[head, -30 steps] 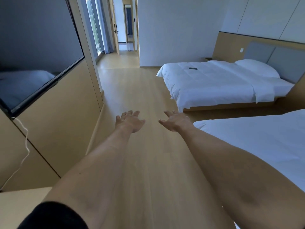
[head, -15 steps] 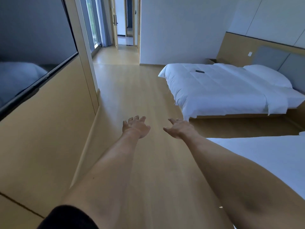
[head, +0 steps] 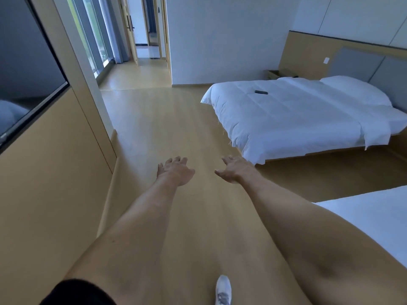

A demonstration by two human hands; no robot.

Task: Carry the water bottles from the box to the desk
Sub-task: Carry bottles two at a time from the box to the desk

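Water bottles, box, desk: none is shown; their whereabouts cannot be told. Left hand point(head: 175, 172) and right hand point(head: 236, 171): both are held out empty, fingers point(head: 176, 160) spread and relaxed, nothing gripped. Wooden floor point(head: 163, 128): seen below and ahead of the fingers. White shoe point(head: 223, 289): set on the floor, nearer than the fingers. Bed point(head: 297, 115): right of the fingers, a dark remote point(head: 261, 92) laid on it. Progress: a carry is judged not in hand; bottles remain to be fetched.
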